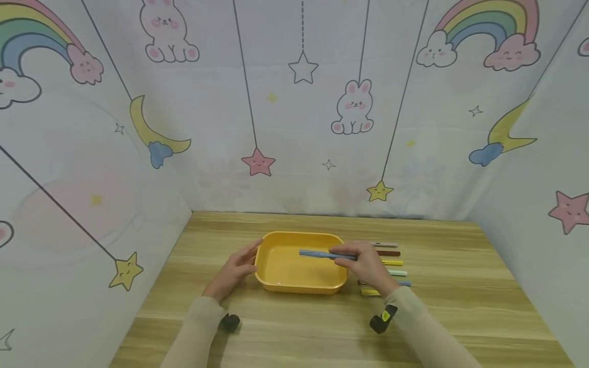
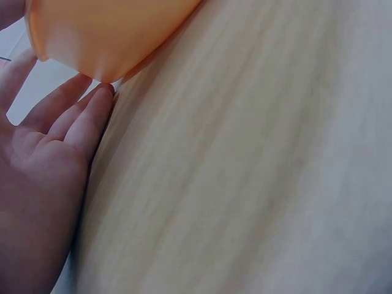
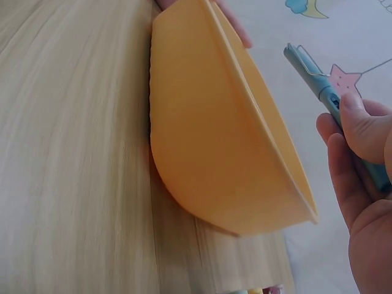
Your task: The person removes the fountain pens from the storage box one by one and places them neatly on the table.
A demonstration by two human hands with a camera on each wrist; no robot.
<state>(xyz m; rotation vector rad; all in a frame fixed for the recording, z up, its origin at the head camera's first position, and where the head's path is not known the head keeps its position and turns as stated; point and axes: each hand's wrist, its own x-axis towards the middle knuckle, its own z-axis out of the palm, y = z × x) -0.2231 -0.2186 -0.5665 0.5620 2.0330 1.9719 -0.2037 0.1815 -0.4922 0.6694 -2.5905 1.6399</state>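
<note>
A blue pen (image 1: 317, 253) with a cap and wire clip lies across my right hand (image 1: 365, 261), pinched between thumb and fingers. In the right wrist view the pen (image 3: 309, 72) points up and away, beyond the rim of the yellow plastic basin (image 3: 208, 122). From the head, this pen shows above the right part of the basin (image 1: 299, 289). My left hand (image 1: 233, 271) rests at the basin's left end, its fingers extended along the outer wall. The left wrist view shows those fingers (image 2: 92, 116) right at the basin's lower edge.
Several pens lie in a row right of the basin, partly behind my right hand: a grey pen (image 1: 388, 245), a dark red pen (image 1: 391, 253), a yellow pen (image 1: 394, 263), a mint pen (image 1: 399, 273) and others nearer me. Printed cloth walls (image 1: 299, 189) enclose the wooden table (image 1: 299, 332).
</note>
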